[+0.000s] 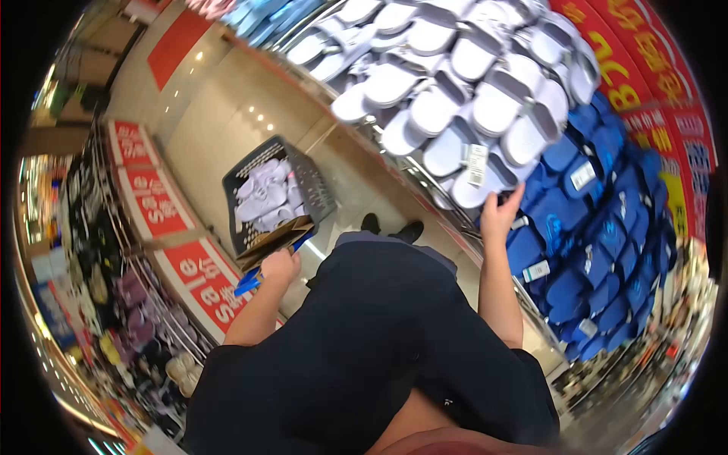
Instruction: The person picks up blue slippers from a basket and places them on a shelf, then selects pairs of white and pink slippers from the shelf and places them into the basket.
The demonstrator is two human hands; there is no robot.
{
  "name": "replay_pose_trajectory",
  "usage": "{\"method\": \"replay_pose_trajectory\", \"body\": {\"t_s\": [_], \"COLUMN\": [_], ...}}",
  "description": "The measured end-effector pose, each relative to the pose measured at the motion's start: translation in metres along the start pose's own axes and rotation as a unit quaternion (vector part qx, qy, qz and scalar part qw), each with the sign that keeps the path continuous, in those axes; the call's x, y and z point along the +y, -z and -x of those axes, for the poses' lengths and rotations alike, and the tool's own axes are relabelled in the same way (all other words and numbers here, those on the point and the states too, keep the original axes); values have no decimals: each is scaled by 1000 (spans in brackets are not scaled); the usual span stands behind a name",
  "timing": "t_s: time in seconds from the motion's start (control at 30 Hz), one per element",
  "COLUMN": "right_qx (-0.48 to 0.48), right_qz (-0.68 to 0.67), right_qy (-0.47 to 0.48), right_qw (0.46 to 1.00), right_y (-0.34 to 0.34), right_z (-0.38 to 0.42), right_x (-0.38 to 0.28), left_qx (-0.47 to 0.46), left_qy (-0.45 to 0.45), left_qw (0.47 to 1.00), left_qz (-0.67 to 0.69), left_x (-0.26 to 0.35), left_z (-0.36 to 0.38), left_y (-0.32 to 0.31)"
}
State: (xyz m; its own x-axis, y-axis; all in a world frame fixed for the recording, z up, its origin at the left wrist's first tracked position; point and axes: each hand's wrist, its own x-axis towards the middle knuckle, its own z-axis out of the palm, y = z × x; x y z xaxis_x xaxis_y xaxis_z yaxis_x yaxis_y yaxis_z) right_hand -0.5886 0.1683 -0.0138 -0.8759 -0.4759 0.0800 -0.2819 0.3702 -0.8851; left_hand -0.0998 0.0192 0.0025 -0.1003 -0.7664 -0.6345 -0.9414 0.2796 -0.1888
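Note:
My left hand [280, 267] is closed around a flat brown board or folder [277, 241] with a bright blue item [249, 283] beneath it; what the blue item is I cannot make out. They overlap the near edge of a dark grey shopping basket [322, 189] on the floor, which holds several pale lilac slippers [264, 193]. At the rack, my right hand [502, 216] has its thumb and finger apart against the toe of a tagged white slipper [485, 186]. Just beside that hand begin the blue slippers [561, 220].
White slippers [432, 114] are stacked in rows on the right-hand display, with red sale posters [660, 68] behind. Along the left runs a shoe shelf with red sale signs [155, 201]. Between them lies a tiled aisle [220, 98], where my dark shoes [409, 231] stand.

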Motion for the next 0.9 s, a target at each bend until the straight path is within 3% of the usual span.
{"method": "replay_pose_trajectory", "body": {"t_s": [0.23, 0.43, 0.57, 0.7, 0.83, 0.9], "right_qx": [-8, -4, -13, 0, -1, -9], "right_qz": [50, 74, 114, 115, 113, 109], "right_qy": [-7, 15, 28, 45, 7, 6], "right_qw": [999, 997, 993, 992, 994, 994], "right_y": [-2, -5, -4, -3, -3, -4], "right_z": [4, 3, 4, 3, 6, 5], "right_x": [-27, -23, -33, -22, -29, -33], "left_qx": [-59, -49, -110, -152, -189, -139], "left_qy": [14, -22, -2, 24, 139, 167], "left_qw": [997, 998, 994, 988, 967, 972], "left_qz": [44, 18, 25, 16, 96, 85], "left_x": [2, -12, -26, -45, -64, -68], "left_z": [52, 101, 128, 143, 142, 125], "left_y": [-44, -88, -101, -119, -130, -123]}}
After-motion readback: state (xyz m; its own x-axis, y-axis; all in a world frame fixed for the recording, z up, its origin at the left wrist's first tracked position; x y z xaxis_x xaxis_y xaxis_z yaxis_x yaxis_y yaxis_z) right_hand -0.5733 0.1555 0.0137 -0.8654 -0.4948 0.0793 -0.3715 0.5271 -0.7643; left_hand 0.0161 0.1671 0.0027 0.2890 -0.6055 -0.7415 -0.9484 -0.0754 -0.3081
